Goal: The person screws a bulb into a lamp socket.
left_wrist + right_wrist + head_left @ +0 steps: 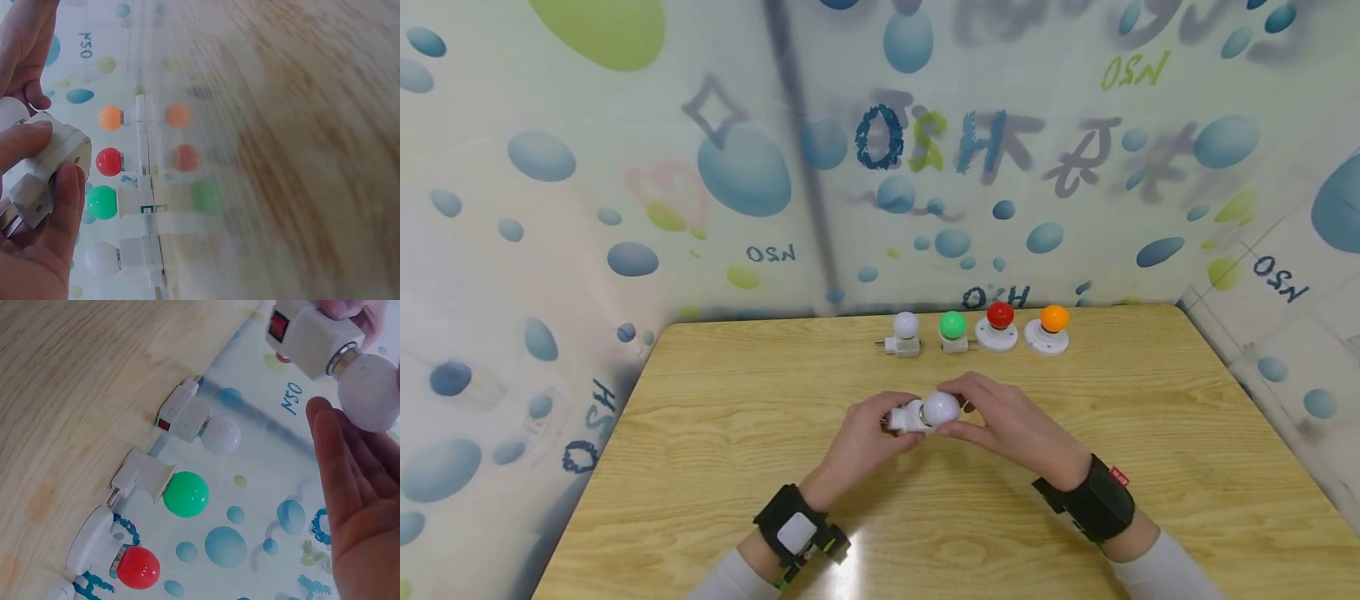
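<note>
My left hand (pixel 868 429) grips a white plug-in lamp socket (pixel 59 147) between thumb and fingers. Metal prongs (pixel 9 220) stick out of it at one side, and a red switch (pixel 279 326) shows on it in the right wrist view. A white round light bulb (pixel 942 408) sits in the socket, its metal collar partly showing. My right hand (pixel 1000 417) has its thumb and forefinger at opposite sides of this bulb, pinching it; the other fingers (pixel 337 456) extend beside it. Both hands are held above the wooden table (pixel 737 417).
Along the table's back edge stand a white bulb (pixel 906 325) and a green bulb (pixel 952 325) in plug-in sockets, then a red bulb (pixel 1000 315) and an orange bulb (pixel 1055 318) on round white bases. Behind them hangs a patterned sheet (pixel 865 225).
</note>
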{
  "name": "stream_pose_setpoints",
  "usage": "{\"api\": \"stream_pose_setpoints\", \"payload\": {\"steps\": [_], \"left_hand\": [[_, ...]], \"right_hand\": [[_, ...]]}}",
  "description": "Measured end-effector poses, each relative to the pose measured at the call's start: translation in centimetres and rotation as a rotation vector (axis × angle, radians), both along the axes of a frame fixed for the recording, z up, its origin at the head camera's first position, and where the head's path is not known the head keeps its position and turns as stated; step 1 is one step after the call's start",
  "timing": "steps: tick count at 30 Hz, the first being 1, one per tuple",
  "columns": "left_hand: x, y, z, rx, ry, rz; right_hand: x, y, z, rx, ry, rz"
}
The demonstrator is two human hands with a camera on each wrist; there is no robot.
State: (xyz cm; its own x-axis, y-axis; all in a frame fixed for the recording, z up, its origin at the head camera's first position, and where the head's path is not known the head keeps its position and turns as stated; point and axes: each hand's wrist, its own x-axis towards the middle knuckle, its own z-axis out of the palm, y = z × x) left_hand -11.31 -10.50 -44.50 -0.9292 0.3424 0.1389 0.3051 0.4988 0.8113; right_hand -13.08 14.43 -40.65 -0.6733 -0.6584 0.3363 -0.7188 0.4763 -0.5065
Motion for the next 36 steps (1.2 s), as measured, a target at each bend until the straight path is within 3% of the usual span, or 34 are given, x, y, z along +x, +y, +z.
{"api": "stream_pose_setpoints", "payload": {"steps": [8,11,17,21,29,36], "left_hand": [[0.1,0.4,0.1,0.017,0.015,-0.02],[0.1,0.4,0.1,0.021,0.01,-0.017],[0.1,0.3,0.0,0.032,0.004,-0.012],[0.0,0.1,0.0,0.039,0.024,-0.003],[-0.1,0.0,0.2,0.04,0.027,-0.001],[-0.2,0.1,0.2,0.026,0.028,-0.003]], "right_hand": [[-0.2,-0.1,-0.6,0.029,0.176,-0.076],[-0.3,-0.1,-0.7,0.037,0.195,-0.086],[-0.2,0.2,-0.4,0.058,0.096,-0.089],[-0.1,0.7,0.2,0.071,0.029,-0.038],[-0.1,1.2,0.7,0.081,0.0,0.108],[-0.1,1.1,0.5,0.058,-0.003,0.14]]}}
